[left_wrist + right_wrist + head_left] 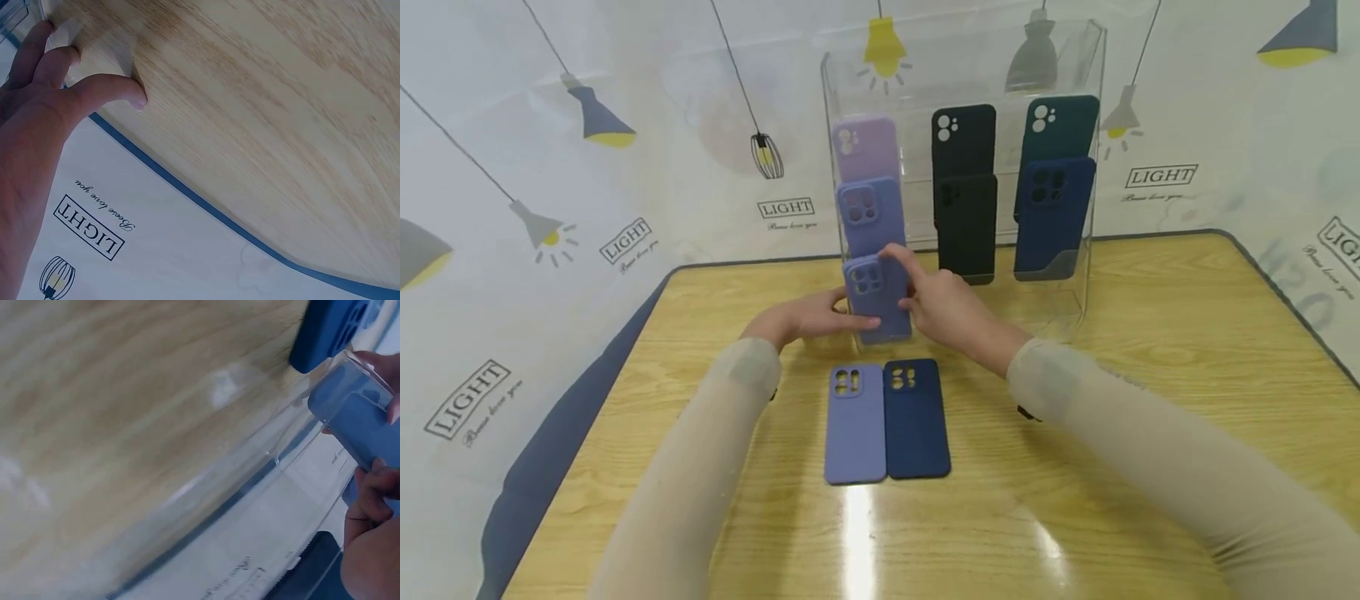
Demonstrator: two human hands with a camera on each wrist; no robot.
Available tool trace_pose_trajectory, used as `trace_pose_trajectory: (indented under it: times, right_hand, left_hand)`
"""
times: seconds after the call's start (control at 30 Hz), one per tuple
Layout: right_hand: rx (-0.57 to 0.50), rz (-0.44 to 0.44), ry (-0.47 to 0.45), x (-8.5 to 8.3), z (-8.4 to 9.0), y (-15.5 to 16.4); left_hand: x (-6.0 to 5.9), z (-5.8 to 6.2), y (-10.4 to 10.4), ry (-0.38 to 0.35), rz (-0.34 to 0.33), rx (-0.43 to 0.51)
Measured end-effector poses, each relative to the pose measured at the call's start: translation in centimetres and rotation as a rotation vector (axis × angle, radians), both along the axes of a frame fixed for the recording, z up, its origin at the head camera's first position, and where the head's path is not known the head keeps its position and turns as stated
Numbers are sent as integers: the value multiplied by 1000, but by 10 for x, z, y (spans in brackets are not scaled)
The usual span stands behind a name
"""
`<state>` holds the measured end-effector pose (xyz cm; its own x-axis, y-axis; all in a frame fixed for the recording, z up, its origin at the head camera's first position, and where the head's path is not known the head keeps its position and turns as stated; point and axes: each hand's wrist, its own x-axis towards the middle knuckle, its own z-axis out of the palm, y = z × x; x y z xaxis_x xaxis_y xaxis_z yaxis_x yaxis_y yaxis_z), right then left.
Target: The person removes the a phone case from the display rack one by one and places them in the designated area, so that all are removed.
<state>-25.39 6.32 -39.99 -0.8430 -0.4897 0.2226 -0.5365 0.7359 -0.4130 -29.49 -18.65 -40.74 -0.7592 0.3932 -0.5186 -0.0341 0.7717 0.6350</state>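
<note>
Holding the violet-blue phone case (887,300) at the clear stand (917,92)'s lower left, gripping low with the left hand (808,317), pinching its right side with the right hand (953,310). Probably doing best by moving both edges evenly, minding the front lip (350,378). Working tight under a matching case (883,237), just beyond a flat lavender case (855,437) and navy case (917,433).

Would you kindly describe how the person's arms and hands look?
The sleeves are long and beige, each with a faint greyish patch near the cuff. A small dark piece shows beside each cuff. The left hand and right hand are bare.
</note>
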Motion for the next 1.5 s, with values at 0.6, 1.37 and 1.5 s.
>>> trace_pose_trajectory:
  times: [0.6,1.37,1.5]
  right_hand:
    - [-526,-208,31,22,34,37]
    - [-391,37,-786,89,7,123]
    - [-334,35,-841,91,-4,125]
  left_hand:
    - [-1,4,3,33,-38,-76]
    - [1,5,-4,48,-31,-60]
    - [3,2,-2,46,-29,-55]
